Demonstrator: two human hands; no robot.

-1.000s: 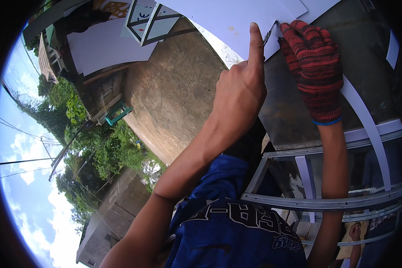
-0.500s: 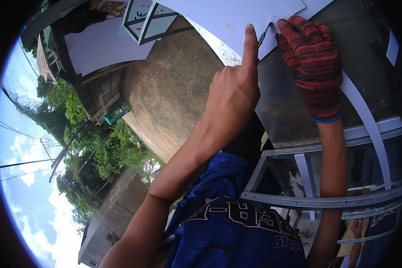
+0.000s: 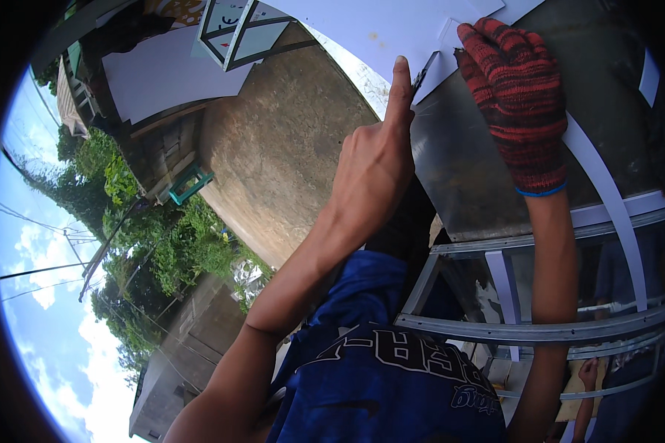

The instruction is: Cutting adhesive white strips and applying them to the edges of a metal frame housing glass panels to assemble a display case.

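Observation:
My bare left hand is closed around a dark cutter knife, its index finger stretched out along the tool. Most of the handle is hidden by the hand. The thin blade points up and right over the corner of a white sheet. My right hand, in a red and black striped knit glove, has its fingers drawn together at the sheet's edge, beside a small cut flap. The thumb's grip is partly hidden. Blade and gloved fingertips are a short way apart.
Under the sheet lies a dark, smooth tabletop. White strips and a metal-framed glass case are at the right. A metal frame and another white sheet lie far left, beyond the concrete floor.
My left hand has drawn the knife back toward me and a little left, away from the gloved fingers. My right hand has barely moved.

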